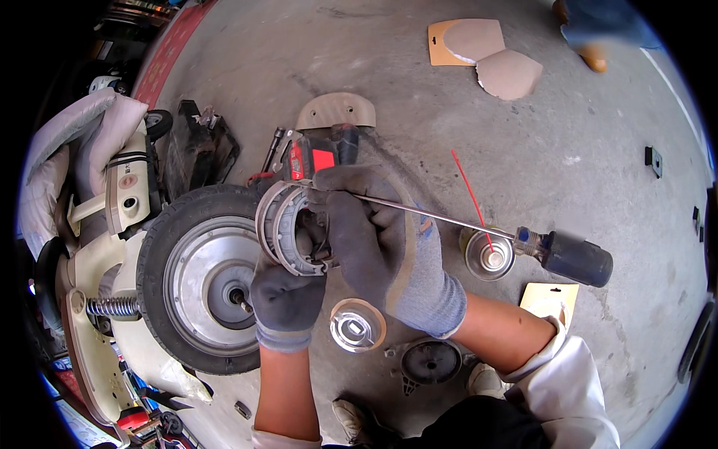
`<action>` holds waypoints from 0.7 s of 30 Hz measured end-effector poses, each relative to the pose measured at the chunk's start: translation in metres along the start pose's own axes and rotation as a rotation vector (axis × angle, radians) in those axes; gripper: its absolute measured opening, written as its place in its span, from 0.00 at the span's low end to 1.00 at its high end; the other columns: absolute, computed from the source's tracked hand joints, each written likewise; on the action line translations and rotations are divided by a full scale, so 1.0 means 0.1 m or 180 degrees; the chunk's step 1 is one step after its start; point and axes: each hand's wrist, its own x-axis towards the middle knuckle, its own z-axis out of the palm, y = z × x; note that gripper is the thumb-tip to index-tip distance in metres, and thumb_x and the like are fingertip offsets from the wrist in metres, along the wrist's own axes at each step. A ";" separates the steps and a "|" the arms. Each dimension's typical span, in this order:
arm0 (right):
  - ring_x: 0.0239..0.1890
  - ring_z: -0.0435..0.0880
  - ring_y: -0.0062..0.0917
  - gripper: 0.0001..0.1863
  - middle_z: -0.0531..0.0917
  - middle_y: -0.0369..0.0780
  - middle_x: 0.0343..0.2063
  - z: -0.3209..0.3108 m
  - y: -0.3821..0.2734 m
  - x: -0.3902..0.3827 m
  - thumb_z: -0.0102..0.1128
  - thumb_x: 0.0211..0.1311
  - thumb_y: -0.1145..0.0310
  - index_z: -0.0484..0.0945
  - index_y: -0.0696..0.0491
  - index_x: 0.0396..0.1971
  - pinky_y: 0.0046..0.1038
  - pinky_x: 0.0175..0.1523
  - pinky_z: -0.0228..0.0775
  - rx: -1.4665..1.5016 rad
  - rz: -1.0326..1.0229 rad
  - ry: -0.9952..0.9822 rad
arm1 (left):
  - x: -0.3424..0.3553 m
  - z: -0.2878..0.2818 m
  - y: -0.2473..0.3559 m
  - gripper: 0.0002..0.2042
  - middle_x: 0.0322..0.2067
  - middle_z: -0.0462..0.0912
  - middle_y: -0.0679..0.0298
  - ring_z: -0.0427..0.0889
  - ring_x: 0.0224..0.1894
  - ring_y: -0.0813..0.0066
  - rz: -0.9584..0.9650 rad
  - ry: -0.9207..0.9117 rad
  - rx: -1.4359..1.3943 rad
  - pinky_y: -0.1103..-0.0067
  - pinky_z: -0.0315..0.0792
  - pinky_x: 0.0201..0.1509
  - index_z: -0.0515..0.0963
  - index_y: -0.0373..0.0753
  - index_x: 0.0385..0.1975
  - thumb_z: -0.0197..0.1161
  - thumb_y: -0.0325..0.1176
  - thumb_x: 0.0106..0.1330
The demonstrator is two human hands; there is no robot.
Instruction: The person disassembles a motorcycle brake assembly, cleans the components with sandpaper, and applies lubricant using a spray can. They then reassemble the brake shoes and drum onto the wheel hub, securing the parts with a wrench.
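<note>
My left hand (pixel 288 303), in a gray-and-black glove, is closed on the underside of a round metal brake shoe assembly (pixel 288 224) with curved shoes. My gloved right hand (pixel 378 243) is closed at its right side, over the shaft of a long screwdriver (pixel 434 212) whose tip end lies at the top of the assembly. The dark screwdriver handle (pixel 576 258) sticks out to the right. Just left of my hands is a wheel (pixel 194 280) with a silver hub and black tire.
A cream scooter body (pixel 123 194) lies at left. A red-and-black tool (pixel 318 153), spray can with red straw (pixel 490 266), small tin (pixel 353 328) and cardboard pieces (pixel 508 75) rest on the concrete floor (pixel 598 150). Another person's leg (pixel 606 34) shows at top right.
</note>
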 end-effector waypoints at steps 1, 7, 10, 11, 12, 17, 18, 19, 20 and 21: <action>0.40 0.84 0.33 0.13 0.82 0.47 0.43 -0.02 -0.01 0.01 0.56 0.66 0.78 0.76 0.63 0.50 0.30 0.45 0.76 -0.0389 -0.0140 -0.0084 | 0.00 0.02 0.00 0.45 0.61 0.77 0.58 0.74 0.65 0.62 -0.0028 0.0015 0.0004 0.65 0.65 0.72 0.63 0.38 0.71 0.59 0.21 0.42; 0.42 0.85 0.35 0.16 0.82 0.48 0.44 -0.18 0.05 0.05 0.60 0.64 0.77 0.75 0.60 0.52 0.31 0.48 0.77 -0.1598 -0.0715 -0.0285 | 0.02 0.04 0.00 0.45 0.60 0.77 0.57 0.75 0.64 0.61 -0.0045 0.0003 -0.0040 0.65 0.68 0.69 0.64 0.37 0.71 0.59 0.21 0.41; 0.41 0.85 0.36 0.16 0.82 0.48 0.43 -0.15 -0.02 0.04 0.60 0.63 0.77 0.75 0.60 0.51 0.31 0.48 0.77 -0.1566 -0.0543 -0.0324 | 0.01 0.00 0.00 0.45 0.60 0.77 0.57 0.76 0.63 0.62 0.0020 0.0129 0.0015 0.65 0.68 0.70 0.65 0.37 0.70 0.59 0.21 0.41; 0.41 0.85 0.35 0.16 0.83 0.47 0.43 -0.15 0.00 0.02 0.60 0.64 0.78 0.76 0.59 0.51 0.31 0.47 0.77 -0.1393 -0.0481 -0.0286 | 0.02 0.00 -0.01 0.44 0.60 0.77 0.57 0.76 0.63 0.62 0.0009 0.0137 0.0033 0.65 0.68 0.69 0.65 0.37 0.70 0.59 0.22 0.41; 0.41 0.85 0.35 0.15 0.83 0.47 0.42 -0.15 0.02 0.02 0.60 0.64 0.78 0.76 0.59 0.51 0.31 0.47 0.77 -0.1284 -0.0469 -0.0253 | 0.02 0.00 -0.01 0.44 0.60 0.77 0.57 0.76 0.63 0.62 -0.0002 0.0145 0.0050 0.65 0.69 0.69 0.65 0.37 0.70 0.59 0.22 0.41; 0.38 0.86 0.31 0.14 0.84 0.45 0.38 -0.11 0.00 0.05 0.59 0.64 0.79 0.76 0.59 0.50 0.29 0.44 0.77 -0.1218 -0.0406 -0.0084 | 0.02 0.01 0.00 0.45 0.59 0.77 0.57 0.76 0.62 0.62 -0.0018 0.0121 0.0133 0.65 0.69 0.67 0.64 0.37 0.70 0.59 0.22 0.41; 0.37 0.86 0.31 0.14 0.84 0.45 0.37 -0.09 -0.03 0.06 0.59 0.64 0.79 0.77 0.59 0.50 0.29 0.43 0.77 -0.1287 -0.0354 -0.0051 | 0.03 -0.01 0.01 0.45 0.59 0.77 0.57 0.76 0.62 0.62 -0.0032 0.0059 0.0149 0.65 0.69 0.67 0.64 0.37 0.71 0.58 0.22 0.41; 0.37 0.86 0.30 0.13 0.85 0.45 0.37 -0.07 -0.02 0.06 0.59 0.64 0.79 0.77 0.59 0.49 0.28 0.42 0.77 -0.0932 -0.0253 -0.0022 | 0.02 -0.02 0.02 0.45 0.59 0.77 0.58 0.76 0.62 0.62 -0.0047 -0.0003 0.0166 0.65 0.69 0.67 0.64 0.37 0.71 0.58 0.22 0.41; 0.36 0.85 0.29 0.13 0.85 0.45 0.36 -0.05 0.01 0.05 0.58 0.64 0.80 0.77 0.59 0.49 0.28 0.41 0.77 -0.0588 -0.0153 0.0015 | 0.02 -0.01 0.01 0.45 0.59 0.77 0.58 0.76 0.62 0.62 -0.0048 0.0024 0.0209 0.65 0.69 0.68 0.63 0.37 0.71 0.58 0.22 0.41; 0.36 0.85 0.28 0.12 0.85 0.45 0.36 -0.03 0.03 0.05 0.58 0.65 0.80 0.77 0.59 0.48 0.27 0.40 0.77 -0.0244 -0.0054 0.0052 | 0.01 0.02 0.01 0.46 0.59 0.77 0.58 0.75 0.62 0.61 -0.0049 0.0052 0.0252 0.65 0.69 0.68 0.63 0.37 0.71 0.58 0.22 0.40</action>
